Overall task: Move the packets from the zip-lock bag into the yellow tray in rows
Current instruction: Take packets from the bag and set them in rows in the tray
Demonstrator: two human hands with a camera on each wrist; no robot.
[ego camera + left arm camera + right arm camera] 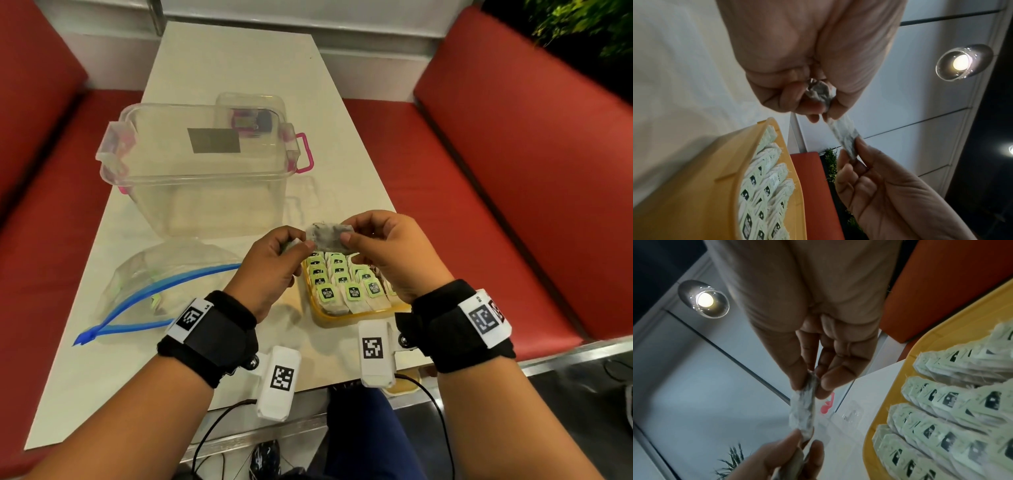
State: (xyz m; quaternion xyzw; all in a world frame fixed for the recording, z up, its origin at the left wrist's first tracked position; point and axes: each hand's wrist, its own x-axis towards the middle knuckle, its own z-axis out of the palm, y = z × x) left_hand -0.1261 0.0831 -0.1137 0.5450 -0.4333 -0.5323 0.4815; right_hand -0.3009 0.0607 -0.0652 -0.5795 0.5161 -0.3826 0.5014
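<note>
Currently a crumpled grey paper tea packet (328, 236) is pinched between left hand (274, 263) and right hand (390, 253) over the yellow plastic tray (342, 317), probably being flattened for its row.

Clear box (202, 164) blocks table's far side, zip-lock bag (161, 284) left, tray (342, 320) packed.

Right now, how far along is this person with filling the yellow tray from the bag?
Mostly done, it seems. The shallow yellow plastic tray already holds several overlapping rows of green-labelled paper packets. In hand: the left hand and right hand each pinch an end of one grey crumpled packet above the tray; the left also clutches another. Left: the clear blue-zipped bag still shows a few green labels inside.
</note>
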